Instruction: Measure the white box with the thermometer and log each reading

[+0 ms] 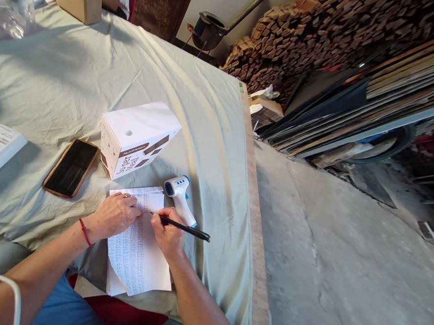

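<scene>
A stack of paper sheets covered in dense handwriting lies at the near side of the cloth-covered table. My left hand rests on its upper left part, palm down, with the fingers lying over the page and holding nothing. Between the fingers of my right hand is a black pen, its tip at the upper part of the sheet and its back end pointing right. Just beyond that hand lies a white and blue infrared thermometer. A white box printed "Super Meal" stands behind the papers.
Left of the box lies a smartphone in a brown case. A white carton is at the left edge. Farther back are a cardboard box and clear plastic. The table's wooden edge runs along the right; stacked firewood lies beyond.
</scene>
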Demonstrator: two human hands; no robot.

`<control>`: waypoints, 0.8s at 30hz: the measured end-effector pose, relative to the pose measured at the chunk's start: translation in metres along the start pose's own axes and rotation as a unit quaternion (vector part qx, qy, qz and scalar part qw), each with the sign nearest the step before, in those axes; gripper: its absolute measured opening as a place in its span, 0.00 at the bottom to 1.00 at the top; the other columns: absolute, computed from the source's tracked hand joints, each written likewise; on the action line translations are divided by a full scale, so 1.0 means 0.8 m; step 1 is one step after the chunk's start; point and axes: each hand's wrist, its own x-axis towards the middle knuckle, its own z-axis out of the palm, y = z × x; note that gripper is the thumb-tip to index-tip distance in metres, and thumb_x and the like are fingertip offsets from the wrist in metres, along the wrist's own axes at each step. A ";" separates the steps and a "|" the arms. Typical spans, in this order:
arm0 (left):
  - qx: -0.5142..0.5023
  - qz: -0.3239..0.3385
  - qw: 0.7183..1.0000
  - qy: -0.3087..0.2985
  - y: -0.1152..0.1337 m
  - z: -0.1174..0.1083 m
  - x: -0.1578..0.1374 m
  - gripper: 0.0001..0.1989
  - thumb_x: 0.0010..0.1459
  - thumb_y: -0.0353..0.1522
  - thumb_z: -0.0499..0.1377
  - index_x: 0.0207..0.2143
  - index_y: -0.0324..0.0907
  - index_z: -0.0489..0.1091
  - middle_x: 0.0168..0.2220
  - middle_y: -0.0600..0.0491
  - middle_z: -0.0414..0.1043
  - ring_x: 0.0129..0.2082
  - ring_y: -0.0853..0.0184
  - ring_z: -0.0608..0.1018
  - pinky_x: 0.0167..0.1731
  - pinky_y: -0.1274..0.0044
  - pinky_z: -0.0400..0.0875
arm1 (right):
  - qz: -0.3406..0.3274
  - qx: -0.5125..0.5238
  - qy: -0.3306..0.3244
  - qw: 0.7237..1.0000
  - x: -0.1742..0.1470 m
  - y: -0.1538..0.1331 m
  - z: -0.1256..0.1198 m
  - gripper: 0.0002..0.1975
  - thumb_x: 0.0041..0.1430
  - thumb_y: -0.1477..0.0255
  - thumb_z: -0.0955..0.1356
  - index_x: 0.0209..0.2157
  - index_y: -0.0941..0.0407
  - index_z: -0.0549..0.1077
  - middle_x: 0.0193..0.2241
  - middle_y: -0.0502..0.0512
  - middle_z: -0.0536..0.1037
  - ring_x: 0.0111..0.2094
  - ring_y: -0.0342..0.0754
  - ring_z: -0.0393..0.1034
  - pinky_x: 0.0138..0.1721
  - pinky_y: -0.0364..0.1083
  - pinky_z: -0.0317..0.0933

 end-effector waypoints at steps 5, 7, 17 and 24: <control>-0.003 0.018 0.999 0.043 -0.001 -0.002 -0.002 0.13 0.68 0.31 0.56 0.31 0.42 0.77 0.31 0.52 0.72 0.29 0.66 0.74 0.33 0.72 0.68 | -0.108 -0.037 0.019 0.993 0.003 0.005 -0.002 0.08 0.69 0.76 0.64 0.43 0.54 0.75 0.35 0.53 0.79 0.36 0.47 0.77 0.40 0.47 0.74; -0.012 0.017 0.992 0.124 -0.001 -0.009 -0.001 0.14 0.68 0.31 0.55 0.29 0.42 0.75 0.30 0.52 0.72 0.30 0.66 0.74 0.34 0.72 0.70 | -0.130 -0.050 -0.001 0.990 0.005 0.014 -0.003 0.15 0.71 0.78 0.61 0.51 0.52 0.75 0.40 0.56 0.78 0.42 0.49 0.77 0.45 0.50 0.74; -0.179 -0.228 0.829 0.479 -0.056 -0.014 0.001 0.44 0.50 0.44 0.74 0.65 0.47 0.58 0.64 0.41 0.62 0.64 0.49 0.67 0.60 0.55 0.71 | -0.101 -0.114 -0.007 0.988 0.014 0.031 -0.019 0.20 0.68 0.80 0.61 0.49 0.50 0.81 0.43 0.59 0.75 0.42 0.51 0.72 0.46 0.53 0.70; -0.338 -0.269 0.819 0.377 -0.083 0.002 0.014 0.48 0.49 0.40 0.72 0.68 0.44 0.55 0.62 0.40 0.68 0.56 0.50 0.77 0.58 0.53 0.73 | 0.203 -0.229 -0.034 0.952 0.032 0.042 -0.037 0.31 0.55 0.58 0.71 0.57 0.58 0.74 0.47 0.67 0.76 0.49 0.64 0.72 0.48 0.61 0.67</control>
